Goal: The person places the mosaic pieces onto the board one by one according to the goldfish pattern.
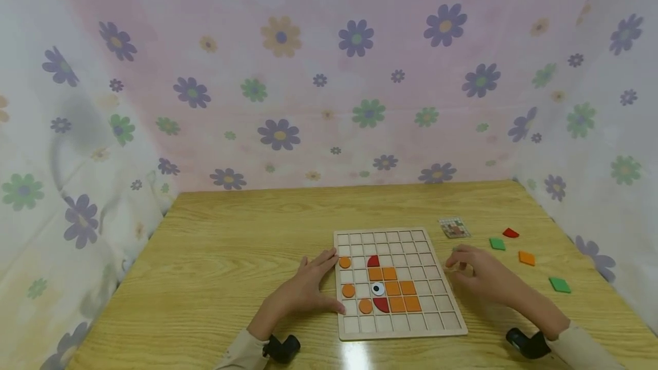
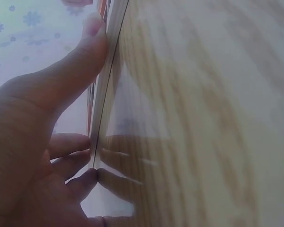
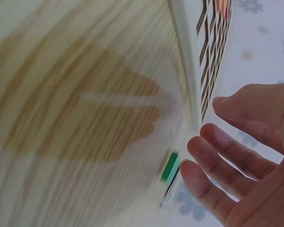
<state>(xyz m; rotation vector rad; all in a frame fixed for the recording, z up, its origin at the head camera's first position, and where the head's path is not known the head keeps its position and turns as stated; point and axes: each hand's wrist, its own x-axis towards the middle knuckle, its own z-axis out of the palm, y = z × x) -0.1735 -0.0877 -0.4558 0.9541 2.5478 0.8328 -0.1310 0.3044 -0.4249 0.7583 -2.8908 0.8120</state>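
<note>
A wooden grid board [image 1: 360, 324] lies on the table, with orange squares [image 1: 397, 304], orange discs [image 1: 348, 290], red quarter-circles [image 1: 381, 305] and an eye disc [image 1: 377, 289] in its cells. My left hand [image 1: 303, 287] rests against the board's left edge, thumb and fingers spread. In the left wrist view, the left thumb and fingertips touch the board's rim [image 2: 109, 61]. My right hand [image 1: 480, 273] is just beside the board's right edge, fingers loosely bent. In the right wrist view, nothing shows between the right hand's [image 3: 251, 142] visible fingers.
Right of the board lie a green piece [image 1: 497, 244], a red quarter-circle [image 1: 510, 233], an orange square [image 1: 526, 258] and another green piece [image 1: 560, 285]. A small pattern card [image 1: 454, 228] lies beyond the right hand. Flowered cloth [image 1: 329, 73] hangs behind the wooden table [image 1: 231, 244].
</note>
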